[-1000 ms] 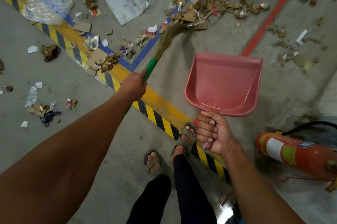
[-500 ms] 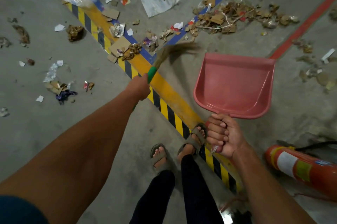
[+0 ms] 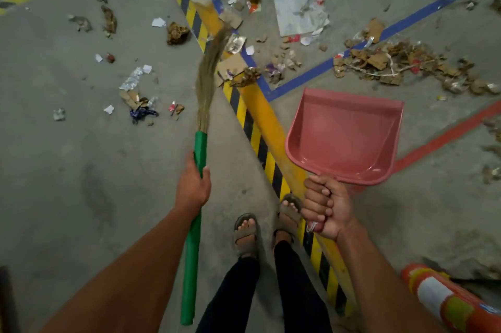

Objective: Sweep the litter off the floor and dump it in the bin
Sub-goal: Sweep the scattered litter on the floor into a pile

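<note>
hands | l hand (image 3: 193,186) fist round green broom handle (image 3: 200,148) | r hand (image 3: 324,206) fist round pink dustpan (image 3: 344,137) handle

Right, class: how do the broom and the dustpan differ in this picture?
The broom is long and thin, with a green handle and straw bristles; the dustpan is broad, pink and scoop-shaped. The left hand grips the broom, the right hand grips the dustpan. Both are held, and neither carries litter.
</note>
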`<state>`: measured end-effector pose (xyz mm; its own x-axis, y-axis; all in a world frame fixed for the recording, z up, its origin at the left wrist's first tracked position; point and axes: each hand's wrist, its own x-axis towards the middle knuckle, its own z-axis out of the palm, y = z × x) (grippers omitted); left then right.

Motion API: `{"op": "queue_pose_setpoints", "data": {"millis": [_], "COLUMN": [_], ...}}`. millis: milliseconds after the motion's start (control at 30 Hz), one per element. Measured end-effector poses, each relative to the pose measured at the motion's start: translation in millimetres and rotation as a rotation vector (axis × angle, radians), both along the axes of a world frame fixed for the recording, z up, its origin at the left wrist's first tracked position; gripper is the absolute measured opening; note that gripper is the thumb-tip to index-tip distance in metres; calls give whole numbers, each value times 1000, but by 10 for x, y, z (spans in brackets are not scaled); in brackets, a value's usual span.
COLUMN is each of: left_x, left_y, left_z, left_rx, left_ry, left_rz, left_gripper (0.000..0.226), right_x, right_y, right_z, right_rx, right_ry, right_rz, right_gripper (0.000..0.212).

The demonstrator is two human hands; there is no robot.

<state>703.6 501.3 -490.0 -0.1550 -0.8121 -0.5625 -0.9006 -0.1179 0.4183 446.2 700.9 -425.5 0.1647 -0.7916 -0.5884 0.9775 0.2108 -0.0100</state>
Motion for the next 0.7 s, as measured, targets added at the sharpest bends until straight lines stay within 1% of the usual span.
{"op": "queue_pose_setpoints", "data": {"millis": [67, 167, 267, 333, 400, 467, 533, 600, 700], "left_x": [190, 210, -35, -337, -727, -1148, -1599, -2029, -2502], "left_y": [227, 524, 700, 718, 686, 622, 541, 415, 180], "left_z": [-118, -300, -556, -761, -970, -1111, -1134, -1054, -882], "left_rx": [-11, 34, 115, 204, 303, 368, 349, 303, 271], "left_ry": [-45, -128, -155, -142, -113, -79, -14, 61, 80], "left_rz": [117, 258, 358, 352, 299, 199, 31, -184, -418], "left_gripper": [67, 68, 67, 67, 66, 64, 61, 61, 65], "right_x": [-4, -41, -131, -234, -377, -533, -712, -887, -1106], "right_y": [-92, -172, -170, -126, -55, 19, 85, 125, 141], "right_z": [-95, -241, -369, -463, -560, -634, -689, -727, -732], "right_rx": [-2, 12, 38, 54, 53, 57, 46, 14, -15], "right_ry": [-17, -37, -44, -45, -51, -40, -41, -64, -70], "right_rz": [50, 106, 144, 162, 177, 180, 176, 168, 148], "right_gripper": [41, 43, 42, 42, 43, 42, 41, 40, 39]}}
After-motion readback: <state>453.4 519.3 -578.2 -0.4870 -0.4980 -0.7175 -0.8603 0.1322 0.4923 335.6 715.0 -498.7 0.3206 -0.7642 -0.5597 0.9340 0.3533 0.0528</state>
